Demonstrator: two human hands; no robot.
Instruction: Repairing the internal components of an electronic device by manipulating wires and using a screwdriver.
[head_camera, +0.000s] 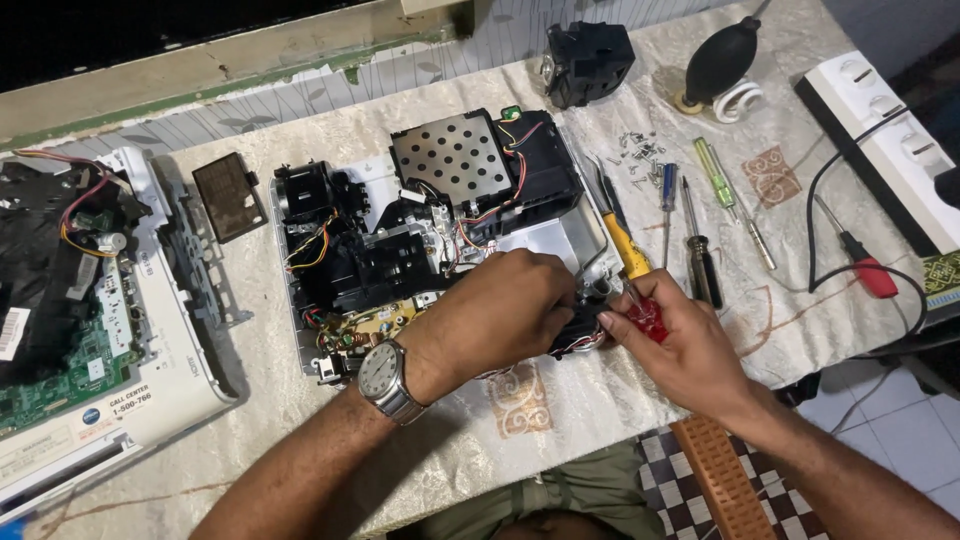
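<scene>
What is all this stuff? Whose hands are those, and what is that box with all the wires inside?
The camera sits on a person's head and looks down, so you see their own two hands. The box is an opened projector: its cover is off, so you can see black parts, coloured wires and a metal plate with holes. The left hand, with a wristwatch on that arm, rests on the projector's front edge. The right hand holds a red-handled screwdriver beside it. On the table, to the right, lie more screwdrivers, yellow-handled pliers, a little pile of screws, a black rubber air blower and a white power strip. On the left sits another opened machine with a green circuit board.
</scene>
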